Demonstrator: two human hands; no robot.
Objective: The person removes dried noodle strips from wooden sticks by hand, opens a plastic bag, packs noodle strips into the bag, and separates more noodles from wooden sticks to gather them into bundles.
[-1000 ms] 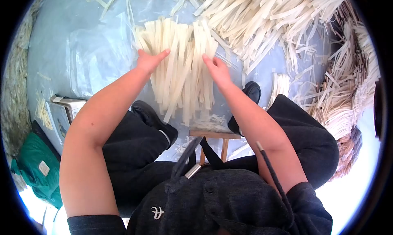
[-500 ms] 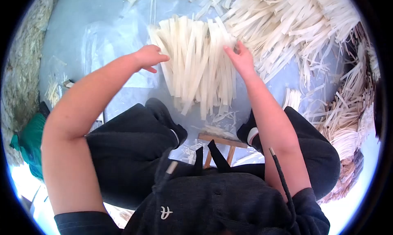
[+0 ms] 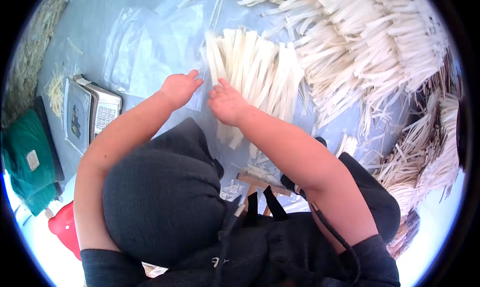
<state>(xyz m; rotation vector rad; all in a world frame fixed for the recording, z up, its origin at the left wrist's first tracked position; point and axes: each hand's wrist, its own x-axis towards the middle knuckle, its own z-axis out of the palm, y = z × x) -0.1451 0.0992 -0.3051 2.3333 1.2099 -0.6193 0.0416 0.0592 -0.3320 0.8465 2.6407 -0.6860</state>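
The bundle of pale strips [image 3: 265,72] lies fanned on the floor [image 3: 227,157]; my right hand [image 3: 227,103] is at its left edge, fingers partly curled, though I can't tell whether they pinch a strip. Left of the bundle, my left hand [image 3: 181,89] holds its fingers apart, near the clear plastic [image 3: 145,57]. Right of the bundle spreads a larger strip pile [image 3: 355,47]

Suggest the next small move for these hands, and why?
I'd gently square up the left edge of the pale strips: they fan unevenly, and the right hand is already over that edge, with the left hand close beside it.
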